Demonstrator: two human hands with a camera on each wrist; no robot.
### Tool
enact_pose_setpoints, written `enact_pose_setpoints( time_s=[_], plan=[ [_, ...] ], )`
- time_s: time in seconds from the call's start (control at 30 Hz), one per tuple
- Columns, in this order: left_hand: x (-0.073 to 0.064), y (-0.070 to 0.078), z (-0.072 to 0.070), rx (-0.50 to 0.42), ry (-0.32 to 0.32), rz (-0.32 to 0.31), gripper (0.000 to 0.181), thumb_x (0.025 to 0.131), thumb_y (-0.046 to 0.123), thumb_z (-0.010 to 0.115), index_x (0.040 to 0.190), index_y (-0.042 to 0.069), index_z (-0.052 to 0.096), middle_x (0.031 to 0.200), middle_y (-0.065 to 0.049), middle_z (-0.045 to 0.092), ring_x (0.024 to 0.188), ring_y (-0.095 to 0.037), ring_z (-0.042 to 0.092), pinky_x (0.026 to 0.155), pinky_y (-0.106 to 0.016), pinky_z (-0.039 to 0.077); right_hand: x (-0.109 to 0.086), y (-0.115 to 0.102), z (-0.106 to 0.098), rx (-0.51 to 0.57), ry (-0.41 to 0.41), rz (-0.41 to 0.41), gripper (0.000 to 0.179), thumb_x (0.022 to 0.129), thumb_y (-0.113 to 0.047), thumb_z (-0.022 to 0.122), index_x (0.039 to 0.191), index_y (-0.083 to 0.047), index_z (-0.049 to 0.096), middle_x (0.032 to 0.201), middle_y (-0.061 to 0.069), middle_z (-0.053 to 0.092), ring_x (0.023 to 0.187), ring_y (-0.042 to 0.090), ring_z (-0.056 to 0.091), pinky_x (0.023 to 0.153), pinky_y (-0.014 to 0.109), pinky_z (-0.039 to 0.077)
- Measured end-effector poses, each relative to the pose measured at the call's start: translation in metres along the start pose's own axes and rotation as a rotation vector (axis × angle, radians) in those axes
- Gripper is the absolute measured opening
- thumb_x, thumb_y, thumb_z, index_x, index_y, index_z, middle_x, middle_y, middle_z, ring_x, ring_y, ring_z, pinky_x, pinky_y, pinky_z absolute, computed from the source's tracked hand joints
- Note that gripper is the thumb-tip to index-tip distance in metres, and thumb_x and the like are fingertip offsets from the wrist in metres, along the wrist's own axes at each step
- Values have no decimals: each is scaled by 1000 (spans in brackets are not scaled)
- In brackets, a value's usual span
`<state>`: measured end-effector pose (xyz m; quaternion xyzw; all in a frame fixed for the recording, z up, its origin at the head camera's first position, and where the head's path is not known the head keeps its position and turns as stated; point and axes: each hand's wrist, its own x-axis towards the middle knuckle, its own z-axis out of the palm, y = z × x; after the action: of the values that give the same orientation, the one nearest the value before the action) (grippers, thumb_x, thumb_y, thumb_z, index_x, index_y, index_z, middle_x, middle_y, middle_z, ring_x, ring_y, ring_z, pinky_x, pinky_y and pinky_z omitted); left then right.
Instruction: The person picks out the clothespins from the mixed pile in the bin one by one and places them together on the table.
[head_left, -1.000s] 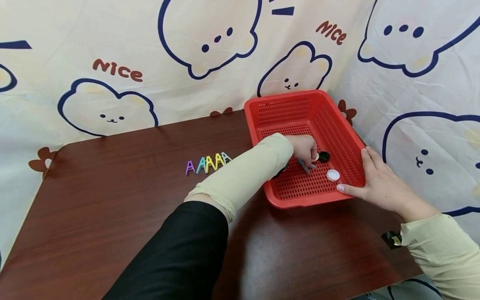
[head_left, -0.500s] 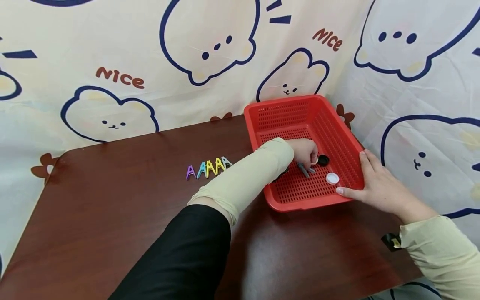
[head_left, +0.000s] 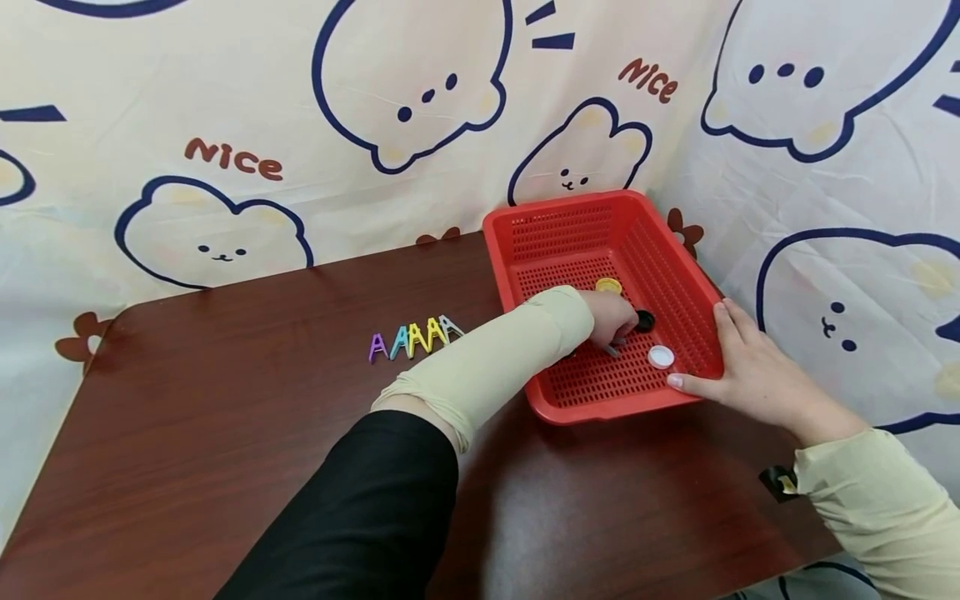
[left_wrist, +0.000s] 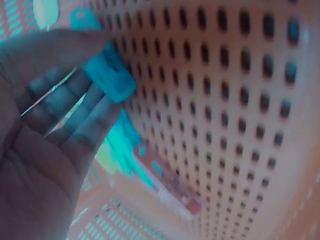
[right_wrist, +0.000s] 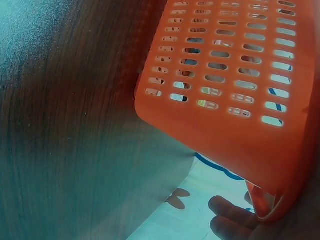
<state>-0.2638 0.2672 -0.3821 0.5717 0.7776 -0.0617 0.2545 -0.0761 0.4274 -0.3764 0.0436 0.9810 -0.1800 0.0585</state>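
The left hand [head_left: 613, 319] reaches down inside the red basket [head_left: 615, 408], its thumb and fingertips closed on the sides of a clip [left_wrist: 117, 82] that looks bluish in the left wrist view; slivers of light show between the fingers. Beyond it in that view lie a blurred teal piece [left_wrist: 122, 145] and a reddish piece [left_wrist: 170, 182]. The right hand [head_left: 757, 367] rests at the basket's near right corner, thumb spread well apart from the fairly straight fingers, thumb on the near rim and fingers at the right rim.

On the basket floor are a white cap [head_left: 661, 357], a black round piece [head_left: 645, 321] just beside the left hand, and a yellow round piece [head_left: 608, 286] behind it. The left arm's pale sleeve [head_left: 487, 358] crosses the basket's left rim and blocks part of the inside.

A row of A-shaped clips [head_left: 416, 338], purple, blue, two yellow and gray, lies on the table [head_left: 262, 433] left of the basket. The patterned cloth [head_left: 420, 200] behind reads "Nice" twice.
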Motion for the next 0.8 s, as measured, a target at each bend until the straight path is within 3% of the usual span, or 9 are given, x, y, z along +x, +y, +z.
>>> enact_pose_setpoints(
  time_s=[0.1,0.2,0.37,0.47,0.57,0.67,0.8],
  plan=[
    [-3,0,0,28,29,8,7,104,18,63,100,16,57,98,2,57,85,-11,47,73,-22,37,3,-3,-3,7,6,-13,133,83,-57,80,159,9,-5,159,39,7,131,59,28,91,75,45],
    [-7,-1,-2,-42,65,-15,10,104,8,58,98,15,55,94,1,54,82,-12,45,71,-22,35,5,-6,-5,7,8,-21,133,82,-57,81,159,9,-5,158,38,9,130,59,29,90,74,46],
    [-15,-7,-2,-321,147,-22,17,99,-1,61,97,12,51,89,-1,48,75,-13,41,66,-23,35,4,-9,-4,0,-9,-21,133,82,-59,80,159,11,-4,158,39,8,130,60,29,90,75,46],
    [-22,-9,-5,-495,200,7,20,96,-3,66,99,9,51,90,-4,50,75,-14,44,65,-24,40,4,-7,-3,-11,0,-26,132,82,-58,80,158,13,-3,158,40,8,131,61,28,91,76,44],
    [-29,-7,-9,-605,232,45,19,96,-4,66,101,6,51,94,-6,53,78,-16,49,67,-24,45,4,-6,-3,-19,20,-30,131,83,-56,81,157,14,-2,158,41,9,130,62,28,92,76,43],
    [-34,-1,-14,-638,250,65,19,96,-3,67,103,5,51,98,-7,56,84,-15,52,70,-23,47,2,-4,-2,-20,25,-29,131,83,-57,80,157,14,-2,157,41,9,130,62,28,92,76,43],
    [-39,8,-20,-621,288,45,19,96,-1,68,102,8,52,98,-5,57,86,-14,53,70,-22,47,-1,-2,-1,-18,8,-17,131,84,-59,78,157,14,-3,157,42,8,131,63,26,93,76,42]
  ],
)
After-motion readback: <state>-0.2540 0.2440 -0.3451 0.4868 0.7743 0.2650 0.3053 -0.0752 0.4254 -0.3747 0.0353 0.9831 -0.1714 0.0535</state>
